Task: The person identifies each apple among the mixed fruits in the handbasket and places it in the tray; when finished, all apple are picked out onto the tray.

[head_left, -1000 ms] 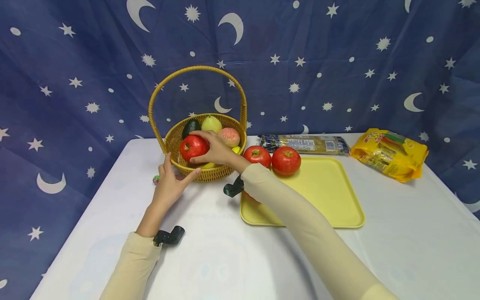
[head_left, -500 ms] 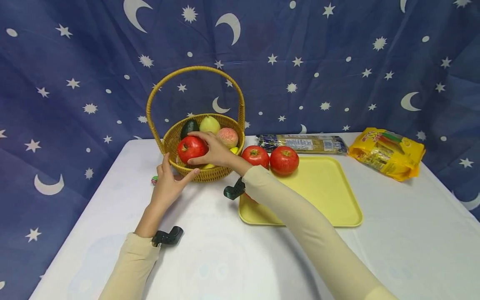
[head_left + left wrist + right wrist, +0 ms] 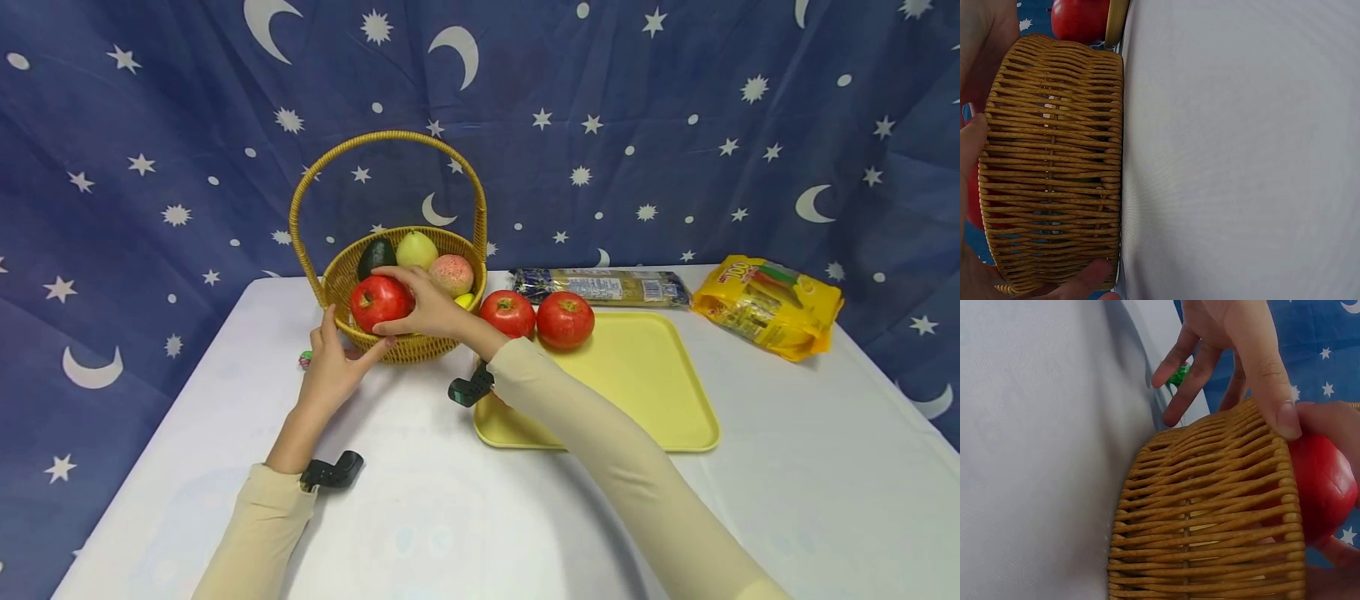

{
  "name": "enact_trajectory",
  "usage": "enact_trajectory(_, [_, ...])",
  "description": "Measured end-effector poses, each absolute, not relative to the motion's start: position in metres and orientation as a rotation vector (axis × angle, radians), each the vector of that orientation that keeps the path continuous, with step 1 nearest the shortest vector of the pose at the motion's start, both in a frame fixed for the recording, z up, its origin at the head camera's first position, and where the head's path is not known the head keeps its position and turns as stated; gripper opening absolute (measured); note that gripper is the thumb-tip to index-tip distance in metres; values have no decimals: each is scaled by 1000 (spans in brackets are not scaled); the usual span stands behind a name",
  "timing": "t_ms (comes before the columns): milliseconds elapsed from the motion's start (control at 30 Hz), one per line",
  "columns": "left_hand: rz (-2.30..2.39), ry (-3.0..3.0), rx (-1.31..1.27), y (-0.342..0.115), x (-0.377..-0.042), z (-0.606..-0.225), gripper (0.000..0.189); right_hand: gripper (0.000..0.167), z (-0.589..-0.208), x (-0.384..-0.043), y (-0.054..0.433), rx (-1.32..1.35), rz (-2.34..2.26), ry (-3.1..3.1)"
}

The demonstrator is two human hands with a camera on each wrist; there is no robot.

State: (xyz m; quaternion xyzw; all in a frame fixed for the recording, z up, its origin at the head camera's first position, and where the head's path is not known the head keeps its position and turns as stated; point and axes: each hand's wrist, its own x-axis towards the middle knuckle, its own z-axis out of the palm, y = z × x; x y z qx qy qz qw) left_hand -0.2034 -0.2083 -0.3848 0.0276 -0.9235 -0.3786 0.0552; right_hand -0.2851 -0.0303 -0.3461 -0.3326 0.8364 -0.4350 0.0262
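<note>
A red apple [image 3: 375, 304] sits at the front left of the wicker basket [image 3: 408, 348], gripped between the curled thumb and fingers of my right hand [image 3: 431, 304]. Around it in the basket are a dark green avocado [image 3: 377, 257], a yellow-green pear [image 3: 417, 250] and a pinkish peach [image 3: 452, 273]. My left hand [image 3: 333, 367] is at the basket's front left side. In the right wrist view its thumb [image 3: 1282, 415] rests on the rim while the other fingers extend, spread, along the outside. The apple's underside is hidden by the basket wall.
Right of the basket, two red apples [image 3: 566, 321] lie on a yellow tray [image 3: 708, 421], partly behind my right arm. A long clear-and-blue packet [image 3: 600, 286] lies behind the tray, and a yellow bag [image 3: 768, 307] at the far right. A small green item [image 3: 304, 359] is beside my left hand.
My right hand has lowered the apple slightly into the basket's front left. My left hand stays by the basket. The head view has shifted a little.
</note>
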Motion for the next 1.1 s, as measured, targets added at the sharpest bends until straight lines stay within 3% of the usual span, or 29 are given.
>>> enact_trajectory(1100, [-1170,-2798,78,-208,-205,-386,113,77,-324,-276,0,-959,-1661,2313])
